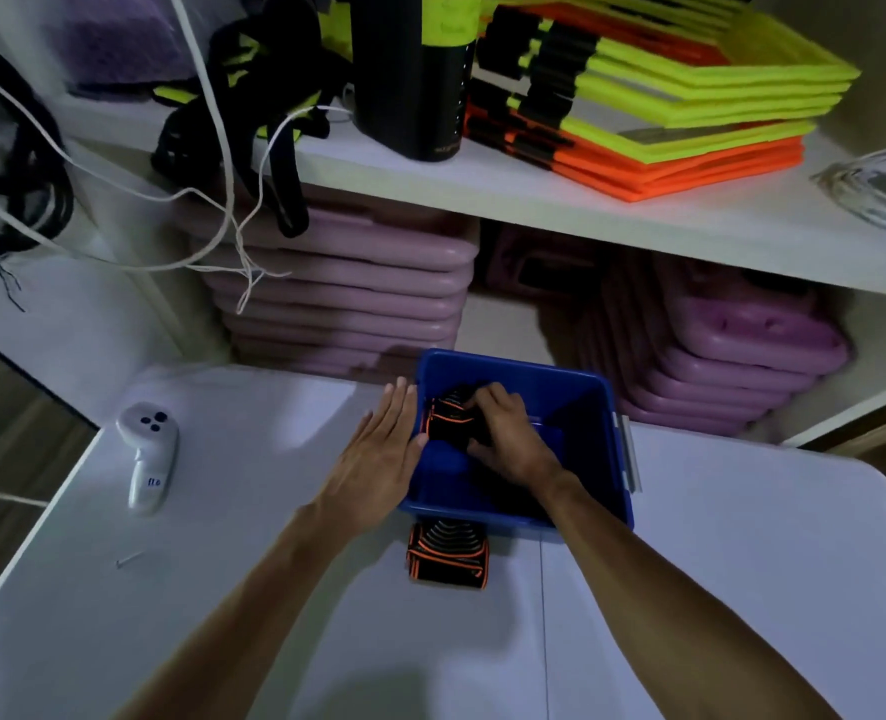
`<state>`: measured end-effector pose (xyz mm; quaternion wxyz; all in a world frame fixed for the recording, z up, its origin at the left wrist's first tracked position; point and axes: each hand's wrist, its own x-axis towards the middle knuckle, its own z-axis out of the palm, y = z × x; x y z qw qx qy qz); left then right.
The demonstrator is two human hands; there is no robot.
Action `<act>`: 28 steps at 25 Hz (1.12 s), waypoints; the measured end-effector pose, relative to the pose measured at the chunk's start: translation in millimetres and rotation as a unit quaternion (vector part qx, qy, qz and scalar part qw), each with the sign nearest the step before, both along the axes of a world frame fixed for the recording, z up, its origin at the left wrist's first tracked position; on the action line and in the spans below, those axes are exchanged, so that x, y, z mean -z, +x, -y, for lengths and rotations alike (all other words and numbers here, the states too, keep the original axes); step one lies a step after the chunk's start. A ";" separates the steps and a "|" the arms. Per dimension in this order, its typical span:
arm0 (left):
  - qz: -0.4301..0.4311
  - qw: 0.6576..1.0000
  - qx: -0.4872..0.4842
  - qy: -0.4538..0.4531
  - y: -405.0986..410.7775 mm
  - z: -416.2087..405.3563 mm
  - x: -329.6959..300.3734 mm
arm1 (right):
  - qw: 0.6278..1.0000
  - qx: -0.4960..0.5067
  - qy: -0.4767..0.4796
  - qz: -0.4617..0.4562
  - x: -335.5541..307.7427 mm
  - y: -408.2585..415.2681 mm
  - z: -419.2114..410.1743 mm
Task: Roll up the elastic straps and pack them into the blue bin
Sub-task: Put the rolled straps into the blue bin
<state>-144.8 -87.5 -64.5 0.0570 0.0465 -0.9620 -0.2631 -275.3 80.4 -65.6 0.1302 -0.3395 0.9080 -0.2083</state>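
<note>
A blue bin [594, 407] stands on the white table at the middle. Inside it, against the left wall, sits a rolled black strap with orange edges [448, 415]. My right hand [508, 433] is down in the bin, fingers closed around that roll. My left hand [384, 449] lies flat with fingers together against the outside of the bin's left wall, holding nothing. A second rolled black-and-orange strap [448, 556] lies on the table just in front of the bin's near wall, between my forearms.
A white handheld controller [147, 452] lies on the table [742, 563] at the left, a small screw [129, 559] nearer me. Behind the bin, shelves hold stacked pink boards [347, 293], yellow and orange frames [664, 111], a black bottle [415, 75] and hanging cords.
</note>
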 end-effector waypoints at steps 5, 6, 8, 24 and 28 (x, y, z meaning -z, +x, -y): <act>0.003 0.999 0.014 0.030 -1.5 2.6 5.3 | 0.996 -0.006 0.082 -0.025 8.9 -3.5 5.9; 0.008 0.999 0.013 0.034 -1.7 3.2 5.4 | 0.996 0.000 0.089 -0.024 7.0 -2.2 7.3; 0.011 0.999 0.014 0.041 -0.6 4.2 4.5 | 0.994 0.014 0.099 -0.035 0.9 2.7 9.6; -0.032 0.997 0.059 -0.041 115.1 -51.7 58.9 | 0.991 0.059 -0.119 0.024 -1.2 175.2 -97.7; -0.056 0.997 0.032 -0.050 99.8 -59.9 57.9 | 0.999 0.033 -0.015 -0.010 34.3 171.0 -85.2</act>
